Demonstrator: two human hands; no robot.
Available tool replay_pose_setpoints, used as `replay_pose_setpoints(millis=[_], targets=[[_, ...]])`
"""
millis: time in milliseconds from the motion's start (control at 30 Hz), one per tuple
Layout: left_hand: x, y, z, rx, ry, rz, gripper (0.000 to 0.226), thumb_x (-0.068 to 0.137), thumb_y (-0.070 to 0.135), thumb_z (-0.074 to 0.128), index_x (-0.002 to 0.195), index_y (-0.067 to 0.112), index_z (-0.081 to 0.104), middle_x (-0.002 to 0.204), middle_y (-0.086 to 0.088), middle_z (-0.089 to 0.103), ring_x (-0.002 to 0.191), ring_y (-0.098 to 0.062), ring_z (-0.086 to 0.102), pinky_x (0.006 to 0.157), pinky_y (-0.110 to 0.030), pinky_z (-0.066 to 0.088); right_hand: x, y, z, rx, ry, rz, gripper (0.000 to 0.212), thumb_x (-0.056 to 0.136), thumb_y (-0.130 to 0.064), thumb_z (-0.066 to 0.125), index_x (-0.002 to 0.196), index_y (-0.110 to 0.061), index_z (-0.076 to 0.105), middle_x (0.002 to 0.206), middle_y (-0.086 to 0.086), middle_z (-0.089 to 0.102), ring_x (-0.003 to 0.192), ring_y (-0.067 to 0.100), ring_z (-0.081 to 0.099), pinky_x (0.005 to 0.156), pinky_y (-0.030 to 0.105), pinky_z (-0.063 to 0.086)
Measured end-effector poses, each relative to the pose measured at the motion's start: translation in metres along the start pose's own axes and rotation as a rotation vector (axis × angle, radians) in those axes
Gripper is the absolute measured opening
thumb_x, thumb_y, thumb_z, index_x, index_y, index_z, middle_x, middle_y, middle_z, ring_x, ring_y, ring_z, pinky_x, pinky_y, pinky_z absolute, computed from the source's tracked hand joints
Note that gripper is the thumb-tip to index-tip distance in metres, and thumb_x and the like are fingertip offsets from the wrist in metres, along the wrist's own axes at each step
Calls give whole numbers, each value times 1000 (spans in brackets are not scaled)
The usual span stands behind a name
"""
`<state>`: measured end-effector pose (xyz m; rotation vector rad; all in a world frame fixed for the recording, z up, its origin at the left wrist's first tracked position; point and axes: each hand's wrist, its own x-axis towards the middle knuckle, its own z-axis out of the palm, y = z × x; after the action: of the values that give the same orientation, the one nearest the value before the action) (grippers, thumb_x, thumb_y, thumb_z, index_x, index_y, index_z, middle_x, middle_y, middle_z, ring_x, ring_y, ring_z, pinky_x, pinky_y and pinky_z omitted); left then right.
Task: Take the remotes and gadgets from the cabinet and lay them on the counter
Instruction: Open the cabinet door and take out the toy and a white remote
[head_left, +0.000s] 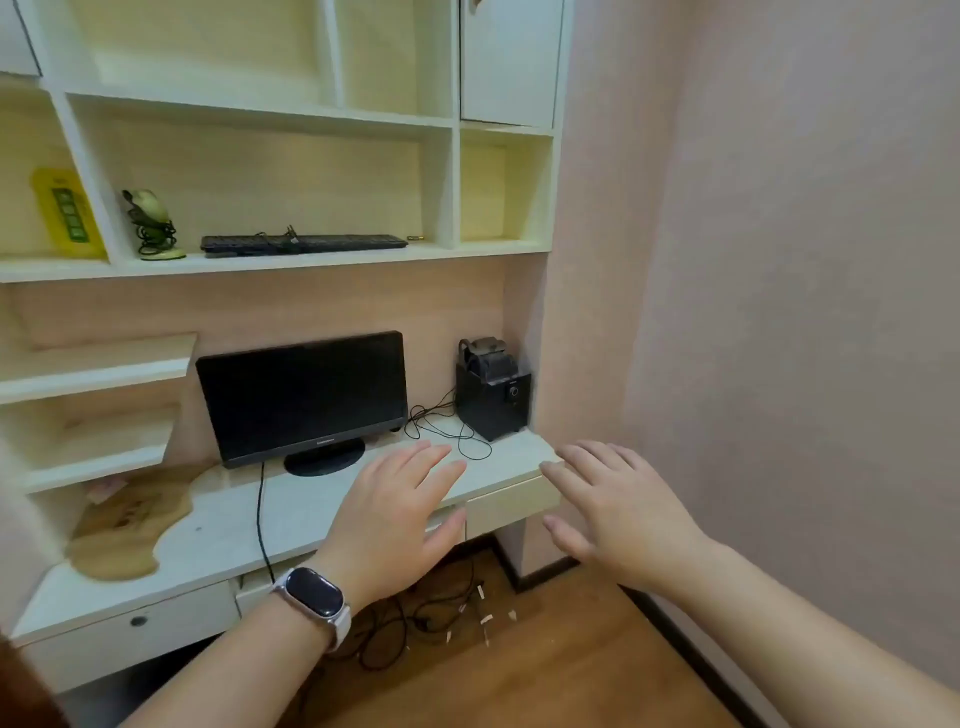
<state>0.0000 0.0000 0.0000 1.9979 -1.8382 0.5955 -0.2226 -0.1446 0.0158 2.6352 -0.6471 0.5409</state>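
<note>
Remotes and gadgets not in hand yet — none lying on the counter (311, 514) at centre frame either, beyond a monitor (301, 397) and a black speaker box (492, 395) with loose cable at centre right. Likeliest candidates up on the cabinet shelf (270, 262) in the upper left: a black keyboard (304, 243) lying flat with its cord piled on top, and left of it a pale mouse-like gadget (148, 205) propped upright, its dark cable coiled beneath; too blurred to name for certain. No remote clearly visible.

Left hand (400, 514), watch on the wrist, hovering palm down over the counter's front edge, fingers spread, holding nothing. Right hand (618, 509) at centre right beside the counter's corner, likewise spread and empty.

Judged as the reach stage, nothing lifted so far. For a clean first pick: raise both hands to the shelf, gather the keyboard's cord before lifting so as not to drag it across the neighbouring gadget, grip the keyboard at both ends and keep it level. Take the propped gadget together with its coil — otherwise the cable may snag the shelf lip. Set down on the bare stretch of counter in front of the monitor, clear of the speaker wires.
</note>
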Motion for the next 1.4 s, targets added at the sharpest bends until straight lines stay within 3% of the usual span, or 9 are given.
replay_pose_setpoints(millis=[333,700,1067,1400], targets=[[34,-144,44,11,35,-33,49,89,50,43,124,22,64,128,0,64,121,-23,59,101,-45,44,139,-49,58,36,-34,-27,54,89,-58,40,127,-25,57,130,1,62,122,24,56,102,41,43],[92,-187,94,-27,15,-34,48,89,49,46,124,23,64,129,0,63,121,-22,57,102,-42,43,199,-11,114,61,-63,11,52,89,-56,43,127,-25,58,130,1,61,122,25,55,100,41,45],[218,-179,149,71,63,-45,43,87,44,55,121,20,65,125,1,63,119,-23,56,100,-39,42,267,112,183,143,147,-48,49,84,-49,51,121,-20,65,122,2,65,116,25,58,95,37,42],[358,-148,184,155,164,-6,43,86,41,58,121,17,66,128,-5,63,120,-28,55,100,-42,41,326,250,215,132,211,-111,49,84,-49,51,118,-17,64,120,4,64,113,28,57,92,39,40]])
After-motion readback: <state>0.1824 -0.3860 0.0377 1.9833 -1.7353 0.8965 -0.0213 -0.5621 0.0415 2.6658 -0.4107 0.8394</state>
